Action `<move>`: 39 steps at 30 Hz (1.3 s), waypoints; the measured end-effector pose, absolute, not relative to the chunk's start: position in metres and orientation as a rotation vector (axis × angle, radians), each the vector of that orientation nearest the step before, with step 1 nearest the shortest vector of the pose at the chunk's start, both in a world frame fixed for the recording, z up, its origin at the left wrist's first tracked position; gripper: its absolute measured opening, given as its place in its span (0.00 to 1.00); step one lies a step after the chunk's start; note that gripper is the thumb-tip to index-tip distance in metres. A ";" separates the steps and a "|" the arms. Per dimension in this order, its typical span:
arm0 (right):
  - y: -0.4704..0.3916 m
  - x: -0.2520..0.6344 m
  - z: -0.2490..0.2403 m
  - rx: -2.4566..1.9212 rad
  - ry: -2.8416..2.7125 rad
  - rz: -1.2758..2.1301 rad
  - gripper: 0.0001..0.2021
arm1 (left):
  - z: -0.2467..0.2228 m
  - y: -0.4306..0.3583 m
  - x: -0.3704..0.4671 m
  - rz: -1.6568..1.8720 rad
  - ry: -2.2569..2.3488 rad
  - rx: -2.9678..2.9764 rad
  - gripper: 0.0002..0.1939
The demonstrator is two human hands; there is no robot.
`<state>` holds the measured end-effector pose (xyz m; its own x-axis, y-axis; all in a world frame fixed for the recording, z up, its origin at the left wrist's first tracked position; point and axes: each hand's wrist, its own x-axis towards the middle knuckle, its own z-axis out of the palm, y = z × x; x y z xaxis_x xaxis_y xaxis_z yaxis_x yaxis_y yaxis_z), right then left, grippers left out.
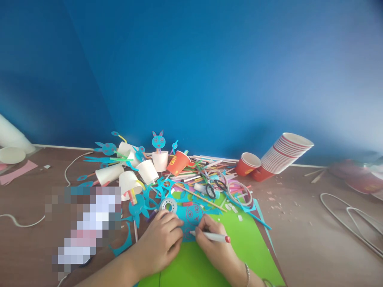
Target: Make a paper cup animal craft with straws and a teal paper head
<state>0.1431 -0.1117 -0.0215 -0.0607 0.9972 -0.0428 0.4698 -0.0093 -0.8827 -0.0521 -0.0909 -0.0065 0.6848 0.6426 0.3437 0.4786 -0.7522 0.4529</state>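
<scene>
Between the fingers of my right hand (214, 241) is a white marker (216, 237) with a red end. Its tip touches a piece of blue paper (182, 213), which bears a round animal face (194, 214) drawn in red. My left hand (164, 237) lies across the left side of this paper, fingers bent a little and resting on it, holding nothing. Under the blue paper lies a green sheet (245, 243). A white tape ring (168, 205) sits just beyond my left fingers. Part of the drawing is hidden by my hands.
Behind lie scissors (214, 187), tape rolls (239, 193), straws and blue scraps (161, 187). White paper cups (149, 171) with blue animal cutouts (158, 141) stand or lie at left. A leaning stack of cups (284, 153) is at right. Cables (347, 211) cross the brown table (299, 247).
</scene>
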 end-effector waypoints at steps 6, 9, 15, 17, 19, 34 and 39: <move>-0.112 0.144 -0.023 -1.541 -1.581 0.998 0.09 | -0.006 -0.091 -0.052 0.689 0.896 2.570 0.06; -0.112 0.144 -0.022 -1.553 -1.570 1.013 0.09 | -0.006 -0.092 -0.052 0.686 0.903 2.576 0.06; -0.112 0.144 -0.021 -1.568 -1.583 1.018 0.08 | -0.007 -0.091 -0.052 0.683 0.906 2.601 0.06; -0.113 0.143 -0.021 -1.567 -1.596 1.020 0.08 | -0.007 -0.091 -0.052 0.681 0.906 2.606 0.06; -0.113 0.143 -0.021 -1.566 -1.612 1.029 0.08 | -0.007 -0.091 -0.052 0.689 0.904 2.602 0.06; -0.111 0.144 -0.022 -1.553 -1.552 1.019 0.09 | -0.008 -0.090 -0.052 0.695 0.887 2.573 0.06; -0.112 0.144 -0.023 -1.559 -1.564 1.024 0.09 | -0.007 -0.091 -0.052 0.683 0.889 2.575 0.06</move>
